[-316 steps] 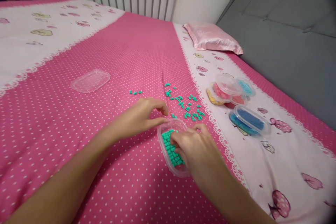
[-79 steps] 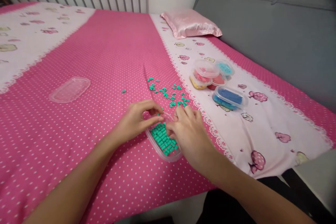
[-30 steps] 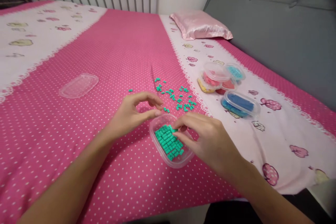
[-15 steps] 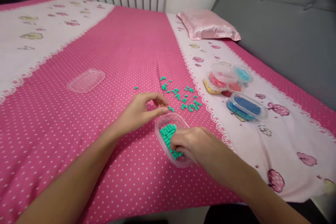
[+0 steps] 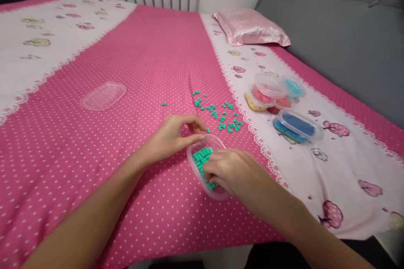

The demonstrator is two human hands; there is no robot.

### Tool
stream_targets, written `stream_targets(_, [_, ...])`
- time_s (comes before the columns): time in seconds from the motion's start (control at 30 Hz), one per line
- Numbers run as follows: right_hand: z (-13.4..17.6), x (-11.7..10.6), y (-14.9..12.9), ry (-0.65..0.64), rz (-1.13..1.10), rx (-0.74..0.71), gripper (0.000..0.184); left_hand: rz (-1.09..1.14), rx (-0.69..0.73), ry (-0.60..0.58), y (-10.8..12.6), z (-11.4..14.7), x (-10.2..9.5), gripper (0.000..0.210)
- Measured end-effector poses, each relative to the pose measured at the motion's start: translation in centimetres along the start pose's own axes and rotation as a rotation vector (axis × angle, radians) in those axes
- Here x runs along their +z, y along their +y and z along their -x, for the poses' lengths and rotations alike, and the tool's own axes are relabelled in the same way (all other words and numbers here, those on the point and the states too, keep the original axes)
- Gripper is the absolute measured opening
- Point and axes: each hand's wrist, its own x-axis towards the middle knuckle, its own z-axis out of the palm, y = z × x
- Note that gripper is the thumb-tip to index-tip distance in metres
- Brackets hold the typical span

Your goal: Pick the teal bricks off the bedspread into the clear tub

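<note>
My left hand (image 5: 178,134) is at the far left rim of a clear plastic container (image 5: 191,163), thumb and curled fingers slightly apart. Just beyond its fingertips lies a small green tube-shaped piece (image 5: 208,130). Inside the container, green pieces (image 5: 202,157) lie packed in rows. Over the container's near right part, my right hand (image 5: 232,172) reaches in with its fingers pinched together among the pieces; whatever they hold is hidden. More loose green pieces (image 5: 222,119) are scattered on the pink dotted bedspread (image 5: 151,67) past the container.
A clear lid (image 5: 104,96) lies on the left, with one stray green piece (image 5: 163,104) between it and the others. On the right are stacked tubs of pink and yellow pieces (image 5: 263,92) and a tub of blue pieces (image 5: 298,127). A pink pillow (image 5: 251,27) lies farther back.
My left hand has shifted slightly right and toward the container, its thumb and fingers parting. Fewer green pieces show by its fingertips. My right hand moved slightly left inside the container.
</note>
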Motion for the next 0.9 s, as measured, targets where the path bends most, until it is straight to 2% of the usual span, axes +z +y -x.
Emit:
stream_targets(0.4, [-1.1, -0.3, -0.9, -0.037, 0.181, 0.036, 0.015, -0.004, 0.006, -0.007, 0.1, -0.2, 0.0, 0.015])
stream_targets(0.9, [-0.5, 0.0, -0.8, 0.063, 0.048, -0.014, 0.026, -0.042, 0.013, -0.013, 0.1, -0.2, -0.1, 0.016])
